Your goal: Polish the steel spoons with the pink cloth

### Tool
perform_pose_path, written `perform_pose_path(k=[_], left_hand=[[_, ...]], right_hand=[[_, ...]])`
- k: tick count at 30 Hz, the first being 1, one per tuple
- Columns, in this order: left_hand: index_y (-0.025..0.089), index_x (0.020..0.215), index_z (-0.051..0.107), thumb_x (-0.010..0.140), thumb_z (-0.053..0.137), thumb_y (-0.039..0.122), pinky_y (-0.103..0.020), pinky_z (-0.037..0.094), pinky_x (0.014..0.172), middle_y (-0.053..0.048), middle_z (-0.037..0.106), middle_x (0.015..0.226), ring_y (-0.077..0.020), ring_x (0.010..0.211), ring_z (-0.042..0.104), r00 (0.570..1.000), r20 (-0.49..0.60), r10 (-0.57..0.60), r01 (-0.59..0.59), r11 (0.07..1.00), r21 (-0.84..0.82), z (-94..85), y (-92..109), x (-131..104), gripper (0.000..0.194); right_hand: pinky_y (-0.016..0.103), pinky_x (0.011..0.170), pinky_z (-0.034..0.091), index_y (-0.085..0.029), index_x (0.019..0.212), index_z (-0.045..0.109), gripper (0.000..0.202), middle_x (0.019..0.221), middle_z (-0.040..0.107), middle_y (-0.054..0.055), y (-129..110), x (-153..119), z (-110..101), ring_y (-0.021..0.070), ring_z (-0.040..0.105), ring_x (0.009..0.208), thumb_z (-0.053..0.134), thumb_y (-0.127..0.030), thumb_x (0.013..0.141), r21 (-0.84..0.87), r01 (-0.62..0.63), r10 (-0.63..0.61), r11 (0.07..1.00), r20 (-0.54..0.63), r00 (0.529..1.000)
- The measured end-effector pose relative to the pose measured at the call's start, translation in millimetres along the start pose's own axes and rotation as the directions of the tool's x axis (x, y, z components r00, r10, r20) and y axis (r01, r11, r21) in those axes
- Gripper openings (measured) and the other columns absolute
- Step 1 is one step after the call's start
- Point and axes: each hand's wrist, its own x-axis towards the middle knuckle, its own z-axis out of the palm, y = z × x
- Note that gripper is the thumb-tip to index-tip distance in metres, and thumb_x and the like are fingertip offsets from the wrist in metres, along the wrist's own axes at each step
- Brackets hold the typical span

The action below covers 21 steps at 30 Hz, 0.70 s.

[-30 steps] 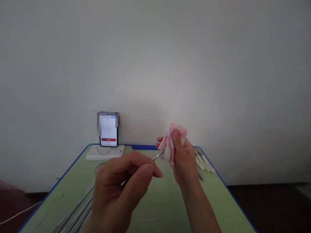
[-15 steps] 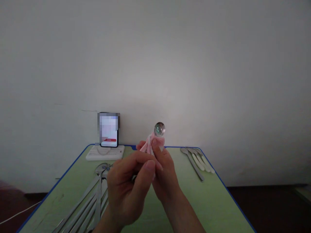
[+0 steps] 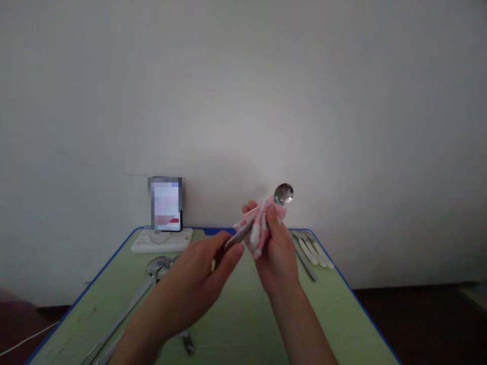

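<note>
A metal spoon (image 3: 283, 194) is held up at a slant above the table, bowl to the upper right. My left hand (image 3: 203, 276) pinches the lower end of its handle between thumb and fingers. Around the spoon's neck, just below the bowl, my right hand (image 3: 279, 248) grips a pink and white cloth (image 3: 259, 228), which hides part of the handle. Beneath my left forearm lie several long-handled metal utensils (image 3: 131, 304), partly covered by the arm.
A phone (image 3: 167, 205) leans upright on a white stand (image 3: 162, 241) at the back left. Several white-handled utensils (image 3: 315, 253) and a metal spoon (image 3: 304, 261) rest at the back right of the green table (image 3: 236, 334). A wall rises behind its blue edge.
Both hands have shifted right with the spoon, which now tilts more and shows its handle. The left hand has moved toward the handle's end, apart from the right hand.
</note>
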Motion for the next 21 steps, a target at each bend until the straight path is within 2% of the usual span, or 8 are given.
perform_pose_path(k=[3, 7, 14, 21], left_hand=[[0.020, 0.067, 0.050, 0.092, 0.032, 0.038, -0.022, 0.034, 0.054, 0.004, 0.053, 0.060, -0.0120, 0.056, 0.050, 0.990, 0.141, 0.014, -0.027, 0.995, 0.093, -3.1, -3, -4, 0.036], [0.021, 0.068, 0.051, 0.093, 0.028, 0.038, -0.021, 0.035, 0.055, 0.004, 0.053, 0.061, -0.0115, 0.057, 0.051, 0.985, 0.169, 0.034, -0.057, 0.989, 0.134, -8.2, -6, -8, 0.037], [0.020, 0.068, 0.047, 0.092, 0.030, 0.034, -0.021, 0.034, 0.052, 0.004, 0.052, 0.058, -0.0111, 0.052, 0.047, 0.994, 0.084, 0.076, -0.086, 0.989, 0.122, -4.2, -7, -5, 0.032], [0.018, 0.088, 0.057, 0.089, 0.035, 0.029, -0.020, 0.034, 0.048, 0.003, 0.057, 0.060, -0.0112, 0.049, 0.048, 0.998, -0.063, 0.022, -0.017, 0.996, 0.089, -6.0, -14, 1, 0.025]], right_hand=[[0.027, 0.064, 0.049, -0.017, 0.085, 0.066, 0.028, 0.084, 0.069, 0.004, -3, 1, -2, 0.0120, 0.060, 0.062, 0.060, -0.043, 0.076, -0.016, 0.020, -0.020, 1.000, -0.001, 1.000], [0.028, 0.065, 0.049, -0.017, 0.085, 0.066, 0.029, 0.085, 0.070, 0.005, -7, 2, -4, 0.0135, 0.062, 0.065, 0.060, -0.043, 0.076, -0.063, 0.048, -0.048, 0.997, 0.004, 0.999], [0.027, 0.064, 0.051, -0.014, 0.088, 0.066, 0.032, 0.090, 0.071, 0.008, 0, -6, 0, 0.0156, 0.064, 0.068, 0.060, -0.044, 0.076, -0.234, 0.036, -0.009, 0.972, 0.114, 0.993], [0.032, 0.078, 0.051, -0.017, 0.090, 0.064, 0.024, 0.097, 0.070, 0.007, 15, -12, 4, 0.0178, 0.065, 0.083, 0.064, -0.036, 0.074, -0.251, 0.008, 0.053, 0.968, 0.234, 0.971]])
